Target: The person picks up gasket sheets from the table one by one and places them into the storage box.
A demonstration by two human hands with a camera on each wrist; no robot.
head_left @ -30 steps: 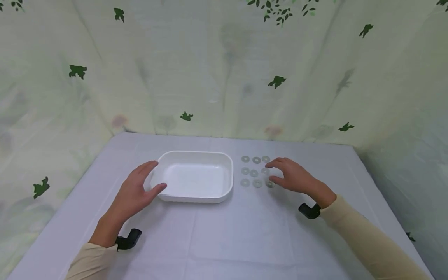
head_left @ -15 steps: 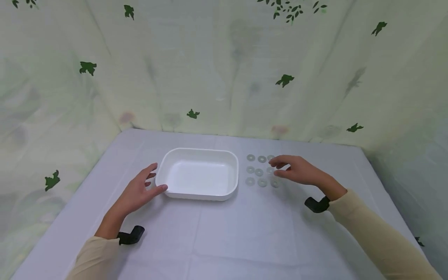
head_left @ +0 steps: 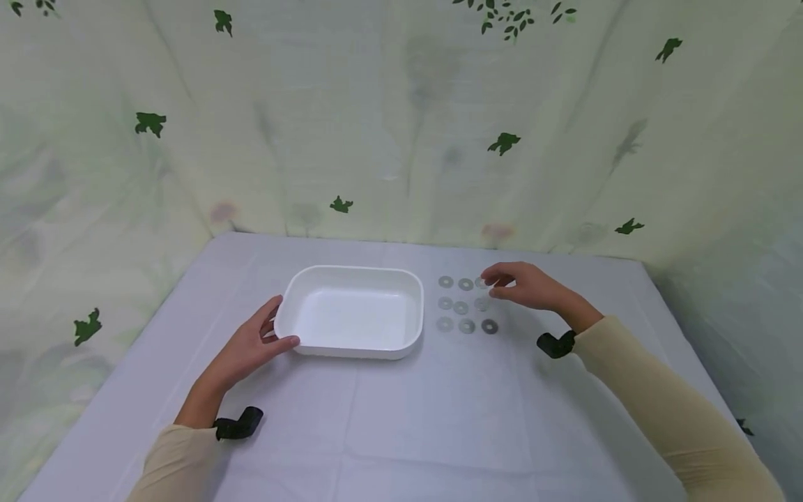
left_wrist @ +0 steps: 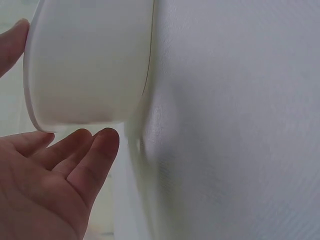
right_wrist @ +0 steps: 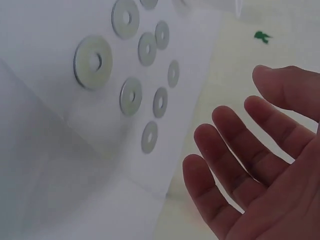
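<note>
**Tray flanked at left, washers laid out at right**

At the left end of the tray, the left grip is spread: the thumb is set against the rim at the front corner, and the fingers are placed along the end wall. How firmly the tray is pressed cannot be told. A light, steady touch would probably be enough here, as long as the tray is not pushed across the bench.

The white tray is rested on the bench, between that grip and the washers. Nothing can be seen inside it.

Nine washers are laid flat just beside the tray in three rough rows of three; the front right washer is seen as darker in the head view. Since they are thin, they would likely be lifted best singly, pinched at opposite edges; if one were dragged, its neighbours could be disturbed.

The right grip is poised by the back right washer, which is partly hidden by it. Thumb and fingers are parted and loosely bent, with nothing held. For a clean pick, the fingertips should be brought lower and squared over one washer.
</note>
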